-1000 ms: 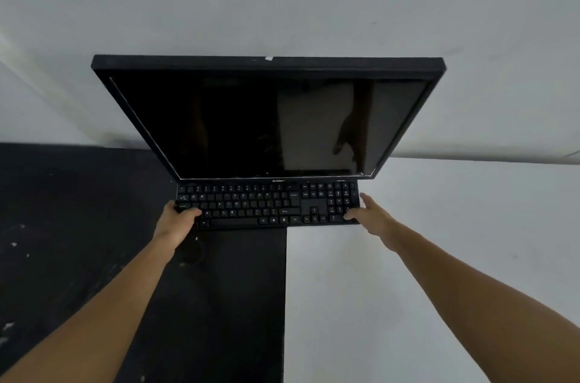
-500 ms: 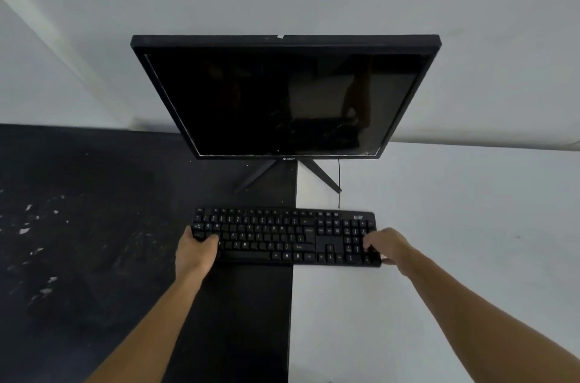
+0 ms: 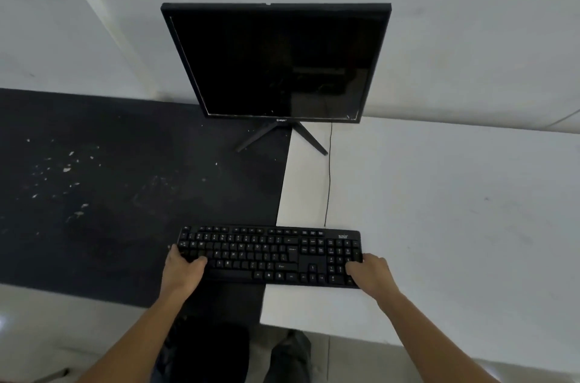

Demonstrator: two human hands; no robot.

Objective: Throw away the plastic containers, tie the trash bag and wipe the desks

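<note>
Black keyboard (image 3: 270,257) shows low in the middle of the frame, over the black desk (image 3: 94,194) and the white desk (image 3: 439,210). Our left hand (image 3: 183,271) grips its left end, and our right hand (image 3: 372,272) grips its right end.

Dim, flat light; soft focus, wide-angle bending at edges.

The keyboard (image 3: 270,254) lies on the desks (image 3: 439,210), before the monitor (image 3: 276,62).

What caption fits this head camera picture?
Left hand and right hand hold a black keyboard before a dark monitor.
</note>
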